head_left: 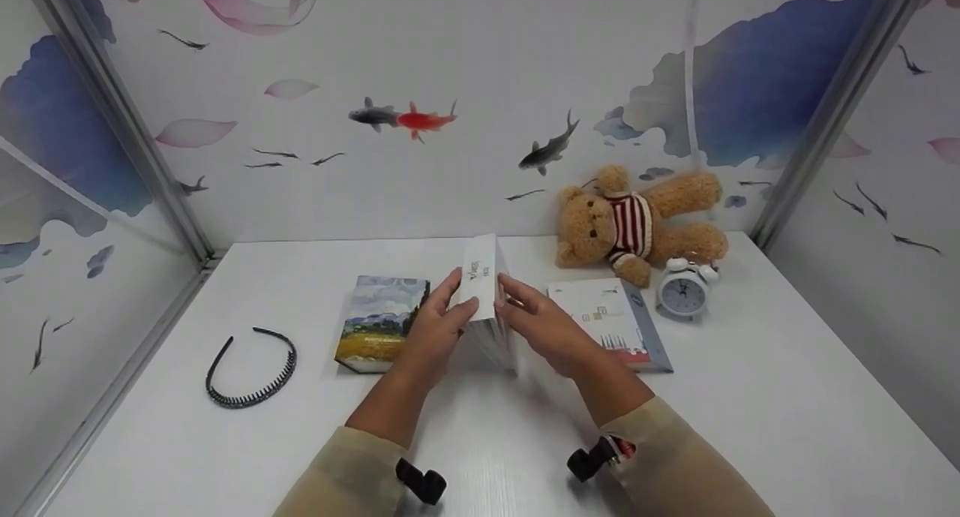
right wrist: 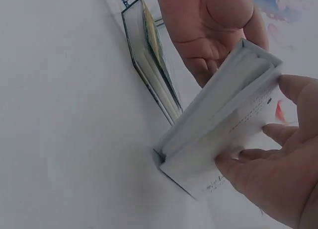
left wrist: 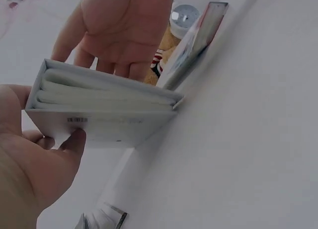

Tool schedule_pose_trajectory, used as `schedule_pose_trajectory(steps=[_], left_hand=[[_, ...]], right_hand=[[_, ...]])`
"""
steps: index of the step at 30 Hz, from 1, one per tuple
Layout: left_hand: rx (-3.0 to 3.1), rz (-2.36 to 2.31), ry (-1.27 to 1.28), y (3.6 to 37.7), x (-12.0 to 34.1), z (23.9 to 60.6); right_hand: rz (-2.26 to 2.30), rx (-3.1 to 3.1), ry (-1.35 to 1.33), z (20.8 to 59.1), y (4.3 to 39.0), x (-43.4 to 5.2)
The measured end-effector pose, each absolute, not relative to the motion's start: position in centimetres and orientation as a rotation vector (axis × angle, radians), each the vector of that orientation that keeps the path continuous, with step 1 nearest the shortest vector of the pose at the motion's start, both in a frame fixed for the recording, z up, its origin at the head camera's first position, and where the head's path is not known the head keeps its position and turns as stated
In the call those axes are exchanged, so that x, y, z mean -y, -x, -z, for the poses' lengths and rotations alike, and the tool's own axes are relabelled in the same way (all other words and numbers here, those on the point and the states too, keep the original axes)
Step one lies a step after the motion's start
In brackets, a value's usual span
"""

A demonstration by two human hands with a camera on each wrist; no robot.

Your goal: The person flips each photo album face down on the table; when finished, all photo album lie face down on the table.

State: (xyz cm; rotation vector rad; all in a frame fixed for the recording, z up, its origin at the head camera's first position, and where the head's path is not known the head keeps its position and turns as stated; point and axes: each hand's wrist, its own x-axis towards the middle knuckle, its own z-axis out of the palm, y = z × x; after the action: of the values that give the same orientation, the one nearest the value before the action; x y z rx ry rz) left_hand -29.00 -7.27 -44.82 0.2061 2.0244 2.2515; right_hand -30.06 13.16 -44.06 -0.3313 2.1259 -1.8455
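A thick white book (head_left: 480,277) stands between my hands with its printed spine facing up and its pages hanging down. My left hand (head_left: 439,318) holds it from the left, with the thumb on the barcoded cover in the left wrist view. From the other side, my right hand (head_left: 544,322) holds the opposite cover (right wrist: 238,124), its fingertips near the spine. Just left of the hands lies a landscape-painting book (head_left: 379,322). Partly behind my right hand lies a white book with a grey-blue edge (head_left: 607,322).
A black toothed headband (head_left: 251,397) lies at the left of the white table (head_left: 495,457). At the back right, a teddy bear (head_left: 637,220) in a striped sweater lies on its side. A white alarm clock (head_left: 684,292) stands before it. Printed walls (head_left: 450,44) enclose the table.
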Motion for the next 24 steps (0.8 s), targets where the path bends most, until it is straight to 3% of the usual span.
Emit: schedule_pose_trajectory(steps=[16, 24], left_hand=[[-2.093, -2.037, -0.346, 28.9, 6.9, 44.9], [-2.136, -1.816, -0.308, 29.2, 6.8, 46.2]], right_hand=[[2.059, -2.026, 0.343, 42.9, 30.7, -14.4], [2.042, -2.030, 0.224, 42.5, 31.2, -14.9]])
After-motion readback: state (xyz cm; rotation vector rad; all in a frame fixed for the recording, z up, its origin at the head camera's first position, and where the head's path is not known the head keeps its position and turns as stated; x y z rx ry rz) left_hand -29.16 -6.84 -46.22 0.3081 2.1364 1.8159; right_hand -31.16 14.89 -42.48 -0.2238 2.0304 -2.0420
